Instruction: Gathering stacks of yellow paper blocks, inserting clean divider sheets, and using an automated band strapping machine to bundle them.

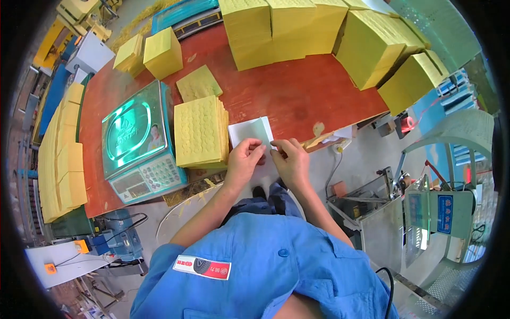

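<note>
At the table's front edge, a small white paper piece [248, 131], perhaps folded or several sheets thick, lies between my hands. My left hand [245, 161] pinches its near edge with thumb and fingers. On its right side, my right hand [291, 161] is closed with the fingertips at the paper's edge. Just left of the paper stands a stack of yellow sheets [197, 133] with rows of round embossed marks. One loose yellow sheet [198, 84] lies flat behind that stack.
A teal digital scale [133, 135] sits on the red table [260, 87], left of the sheet stack. Tall yellow stacks [289, 29] line the back, and more yellow stacks [62, 159] stand at far left. Metal machinery [372, 212] is on the right.
</note>
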A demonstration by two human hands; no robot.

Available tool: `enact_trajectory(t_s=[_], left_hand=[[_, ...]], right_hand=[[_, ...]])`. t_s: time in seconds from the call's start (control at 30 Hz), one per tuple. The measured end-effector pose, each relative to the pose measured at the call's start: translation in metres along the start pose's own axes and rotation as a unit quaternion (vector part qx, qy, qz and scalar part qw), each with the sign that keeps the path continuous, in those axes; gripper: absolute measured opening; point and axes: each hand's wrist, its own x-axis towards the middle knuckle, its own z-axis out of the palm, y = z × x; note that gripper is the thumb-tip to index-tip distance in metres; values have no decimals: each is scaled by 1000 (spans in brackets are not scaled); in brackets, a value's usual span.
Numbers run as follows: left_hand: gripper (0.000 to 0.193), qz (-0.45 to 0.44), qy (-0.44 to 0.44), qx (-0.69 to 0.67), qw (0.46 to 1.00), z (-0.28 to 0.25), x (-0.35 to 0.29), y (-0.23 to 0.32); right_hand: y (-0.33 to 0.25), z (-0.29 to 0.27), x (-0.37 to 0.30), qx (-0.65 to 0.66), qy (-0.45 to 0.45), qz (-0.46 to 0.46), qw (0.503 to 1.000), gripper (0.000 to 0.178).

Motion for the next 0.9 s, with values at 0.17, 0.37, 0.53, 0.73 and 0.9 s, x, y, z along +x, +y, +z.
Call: enact_trajectory(t_s=[0.17, 0.37, 0.53, 0.73, 0.9], left_hand=[[13, -37, 7, -55, 998, -6, 6, 6], [10, -37, 19, -11, 999, -7, 9, 2], [8, -23, 54, 11, 998, -12, 13, -21], [24, 72, 105, 133, 983, 5, 4, 0], [27, 244, 66, 260, 932, -4, 14, -16]], right_hand=[[-14, 4, -6, 52, -39, -59, 996, 18], [-5, 5, -4, 148, -67, 20, 986, 14], [5, 1, 1, 106, -15, 31, 994, 18], [12, -4, -14, -15, -9, 9, 1000, 23], [10, 0, -18, -29, 17, -37, 999, 24]])
